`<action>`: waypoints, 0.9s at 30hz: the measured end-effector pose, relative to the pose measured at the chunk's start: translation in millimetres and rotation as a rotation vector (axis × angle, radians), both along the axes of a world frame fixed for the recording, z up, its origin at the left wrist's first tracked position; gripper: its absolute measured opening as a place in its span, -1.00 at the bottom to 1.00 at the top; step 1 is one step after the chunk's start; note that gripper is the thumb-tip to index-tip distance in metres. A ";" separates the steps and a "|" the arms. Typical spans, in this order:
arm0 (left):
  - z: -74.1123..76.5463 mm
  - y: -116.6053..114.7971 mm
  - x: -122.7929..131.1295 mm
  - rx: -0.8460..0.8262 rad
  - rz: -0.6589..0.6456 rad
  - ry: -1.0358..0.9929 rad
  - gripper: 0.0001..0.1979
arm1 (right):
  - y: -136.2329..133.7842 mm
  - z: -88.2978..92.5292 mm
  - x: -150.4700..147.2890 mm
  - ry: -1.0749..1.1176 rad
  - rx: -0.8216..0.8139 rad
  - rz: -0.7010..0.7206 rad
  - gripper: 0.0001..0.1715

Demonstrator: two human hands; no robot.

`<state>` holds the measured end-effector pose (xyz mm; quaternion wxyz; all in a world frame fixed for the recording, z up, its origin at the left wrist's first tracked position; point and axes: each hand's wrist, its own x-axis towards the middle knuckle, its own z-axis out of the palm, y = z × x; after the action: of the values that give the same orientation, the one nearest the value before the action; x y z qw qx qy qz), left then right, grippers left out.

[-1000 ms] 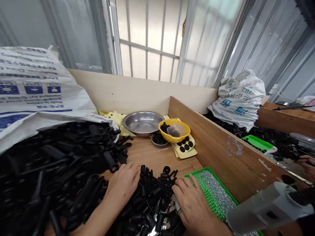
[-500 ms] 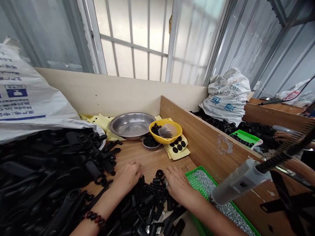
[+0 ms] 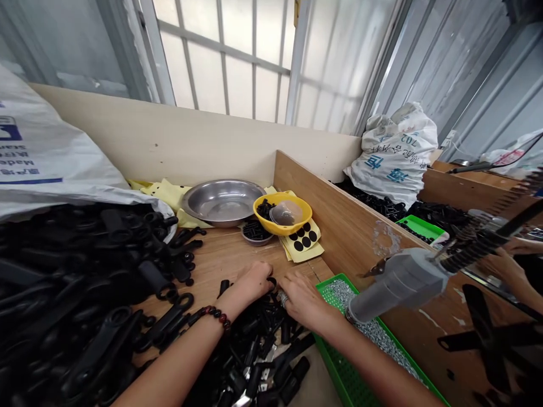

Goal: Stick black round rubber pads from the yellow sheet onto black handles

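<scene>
Black parts [image 3: 258, 339] lie heaped on the table [image 3: 229, 260] at the lower middle, under both hands. At far left a white sack [image 3: 42, 164] spills a larger pile of black handles [image 3: 76, 271]. The left forearm, with a bead bracelet [image 3: 214, 314] at the wrist, reaches in from below. The left hand [image 3: 254, 280] rests palm down, fingers curled onto the far edge of the parts. The right hand [image 3: 299, 297], just beside it and wearing a ring [image 3: 283, 298], is also palm down with bent fingers. I cannot tell whether either hand grips a piece. A green tray [image 3: 339, 362] of screws sits to the right, and a grey tool [image 3: 399, 282] hangs over it.
</scene>
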<state>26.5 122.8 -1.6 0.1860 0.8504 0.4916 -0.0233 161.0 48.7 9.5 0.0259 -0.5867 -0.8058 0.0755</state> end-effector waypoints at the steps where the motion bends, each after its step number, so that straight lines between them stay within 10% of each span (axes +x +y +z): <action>1: -0.6 0.4 0.3 -0.003 -0.003 0.008 -0.76 | -3.0 1.5 -0.3 0.000 -0.005 0.025 -0.70; 14: -7.4 -2.7 1.6 -0.083 0.025 -0.099 -0.74 | -48.7 1.2 -7.7 -0.087 -0.008 0.276 -0.82; 27: 18.5 -49.8 -40.8 -0.305 0.270 -0.782 -0.66 | -56.3 -28.4 -16.4 -0.077 0.284 0.281 -0.87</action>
<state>-14.3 72.9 16.9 0.4827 0.6864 0.4818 0.2523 144.6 -7.6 -18.9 0.0666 -0.4617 -0.8826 -0.0585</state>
